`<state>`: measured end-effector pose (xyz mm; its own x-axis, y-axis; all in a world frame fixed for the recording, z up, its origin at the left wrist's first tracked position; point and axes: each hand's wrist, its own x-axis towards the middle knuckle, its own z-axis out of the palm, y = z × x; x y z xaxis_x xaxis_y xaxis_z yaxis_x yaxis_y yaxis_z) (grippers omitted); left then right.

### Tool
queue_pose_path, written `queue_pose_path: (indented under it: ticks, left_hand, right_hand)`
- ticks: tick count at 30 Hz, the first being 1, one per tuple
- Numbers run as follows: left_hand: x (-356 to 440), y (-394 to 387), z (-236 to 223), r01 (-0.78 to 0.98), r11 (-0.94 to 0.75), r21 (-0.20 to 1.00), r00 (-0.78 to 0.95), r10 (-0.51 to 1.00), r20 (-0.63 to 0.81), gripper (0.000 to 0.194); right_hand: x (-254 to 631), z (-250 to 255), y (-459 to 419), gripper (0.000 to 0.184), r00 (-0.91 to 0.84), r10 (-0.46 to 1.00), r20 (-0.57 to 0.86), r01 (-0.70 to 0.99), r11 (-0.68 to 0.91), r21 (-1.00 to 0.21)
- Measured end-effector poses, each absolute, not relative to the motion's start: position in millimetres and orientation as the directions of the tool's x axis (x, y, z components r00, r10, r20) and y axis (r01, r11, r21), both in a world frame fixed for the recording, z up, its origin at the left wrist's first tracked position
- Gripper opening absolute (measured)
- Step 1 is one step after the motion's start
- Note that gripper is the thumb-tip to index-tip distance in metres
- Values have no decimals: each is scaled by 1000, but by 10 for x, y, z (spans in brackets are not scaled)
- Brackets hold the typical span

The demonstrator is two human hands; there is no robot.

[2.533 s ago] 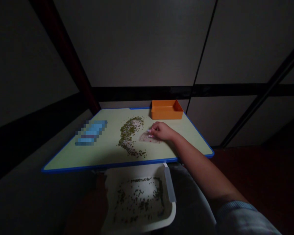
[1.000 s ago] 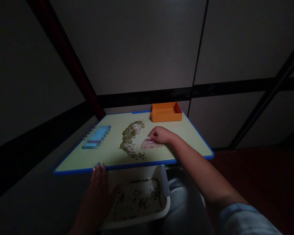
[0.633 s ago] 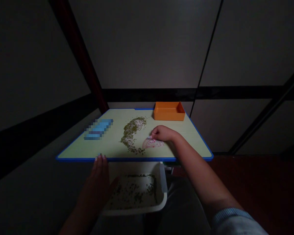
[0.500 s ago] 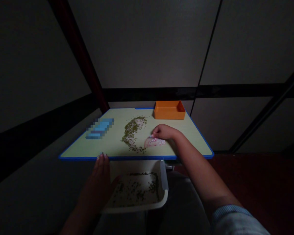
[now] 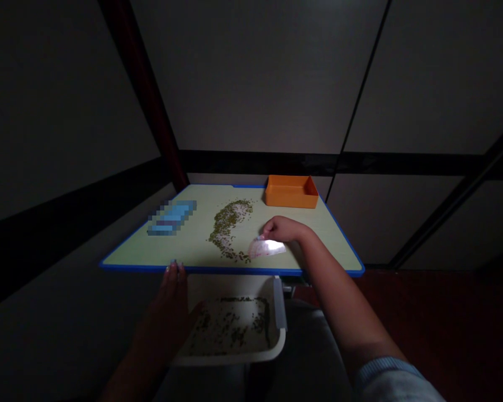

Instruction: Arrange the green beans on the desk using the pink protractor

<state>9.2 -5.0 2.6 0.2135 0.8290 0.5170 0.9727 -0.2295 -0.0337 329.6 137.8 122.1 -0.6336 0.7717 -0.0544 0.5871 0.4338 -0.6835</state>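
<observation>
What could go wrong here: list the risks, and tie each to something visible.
1. The small grains lie loose beside the protractor pinched in the right hand; a quick sweep might scatter them.
2. The white bin spans only part of the front edge of the table, so grains pushed over beyond its sides could miss it.
3. The left hand partly covers the bin's left side and might deflect grains falling there.

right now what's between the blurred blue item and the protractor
In the head view, small greenish grains lie there in a curved spread on the tabletop, nearer the protractor than the blurred blue item.
</observation>
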Motion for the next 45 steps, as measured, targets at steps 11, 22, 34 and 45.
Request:
queue_pose_path:
  ticks: [11, 22, 34, 45]
  left_hand:
    - [192, -31, 8, 964, -260, -50, 243, 793, 559, 89]
    - [142, -80, 84, 961, -250, -115, 272, 798, 538, 87]
    - [150, -81, 83, 972, -231, -51, 223, 827, 516, 85]
    - [168, -79, 75, 975, -221, -31, 204, 829, 521, 86]
  right_hand:
    - [3276, 1258, 1348, 26, -618, 785, -55, 616, 439, -654]
    - [3363, 1249, 1376, 27, -573, 819, -25, 630, 420, -653]
    - [3349, 1276, 1341, 27, -610, 792, -33, 583, 421, -695]
    - [3353, 1279, 1341, 28, -552, 834, 9, 635, 427, -644]
